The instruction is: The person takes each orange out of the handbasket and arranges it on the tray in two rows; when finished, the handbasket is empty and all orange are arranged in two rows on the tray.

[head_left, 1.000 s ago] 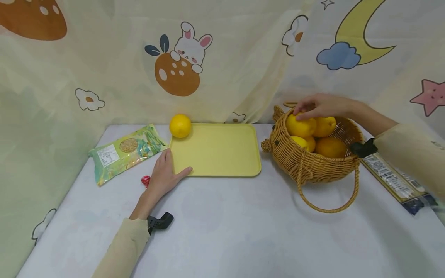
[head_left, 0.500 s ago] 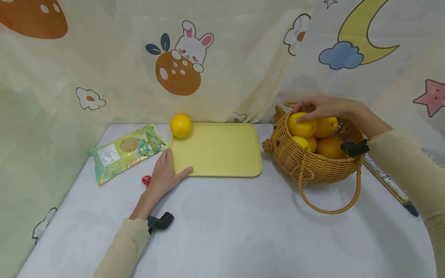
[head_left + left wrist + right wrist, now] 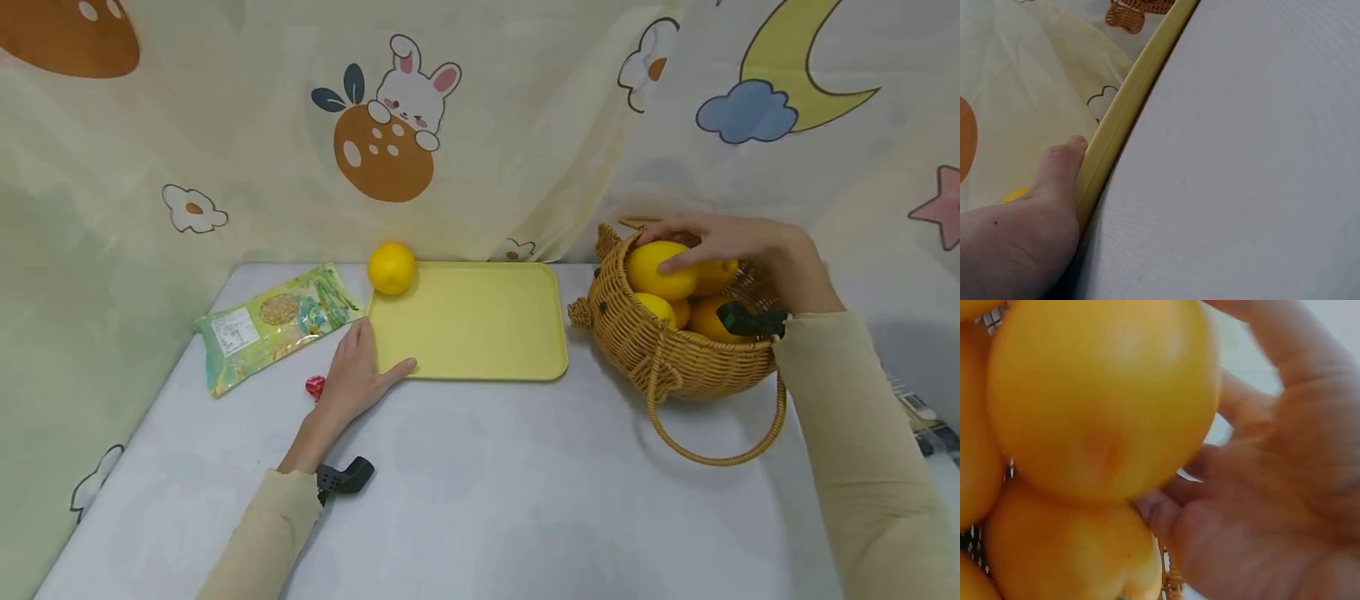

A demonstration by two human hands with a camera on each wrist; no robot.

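Note:
In the head view my left hand (image 3: 354, 372) rests at the front left corner of a yellow tray (image 3: 480, 325). Its fingers lie straight along the left edge and the thumb reaches over the front rim, also seen along the tray rim (image 3: 1113, 119) in the left wrist view. My right hand (image 3: 750, 242) grips a lemon (image 3: 658, 273) at the top of a wicker basket (image 3: 697, 375), thumb in front and fingers behind. Close up, the right hand (image 3: 1272, 481) curls around that lemon (image 3: 1104, 394). A round yellow fruit (image 3: 392, 268) sits on the tray's back left corner.
More yellow and orange fruit (image 3: 655, 308) lies in the basket, whose handle (image 3: 720, 461) hangs down in front. Left of the tray lie a green food packet (image 3: 277, 325) and a red-wrapped candy (image 3: 315, 387). A printed curtain (image 3: 525, 167) hangs behind the table.
My right hand has come down around the top lemon, its thumb now on the fruit's front. The right forearm has swung in toward the basket. My left hand stays at the tray.

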